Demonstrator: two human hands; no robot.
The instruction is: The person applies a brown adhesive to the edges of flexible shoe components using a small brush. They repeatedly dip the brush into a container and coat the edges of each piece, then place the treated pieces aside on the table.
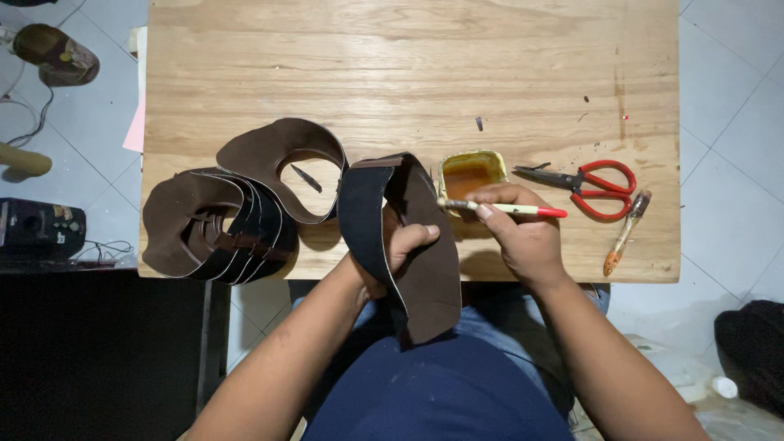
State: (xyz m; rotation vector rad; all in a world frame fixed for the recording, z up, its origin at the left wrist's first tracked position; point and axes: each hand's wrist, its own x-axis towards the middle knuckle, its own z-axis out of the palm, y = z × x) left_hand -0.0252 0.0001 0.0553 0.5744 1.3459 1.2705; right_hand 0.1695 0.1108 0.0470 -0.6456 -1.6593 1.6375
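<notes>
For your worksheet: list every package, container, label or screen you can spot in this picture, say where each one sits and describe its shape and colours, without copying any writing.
Glue tub: on the wooden table just beyond the right hand, open, squarish, yellowish with amber contents.
Bottle: lying on the floor at the upper left, dark glass with a pale label.
Black box: left of the table, dark device with small coloured markings; too small to tell more.
No screens.

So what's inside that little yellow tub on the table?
The tub holds an amber, glue-like liquid, seen through its open top. The right hand and its brush cover the tub's near edge, so its depth and the bristles cannot be seen.
</notes>
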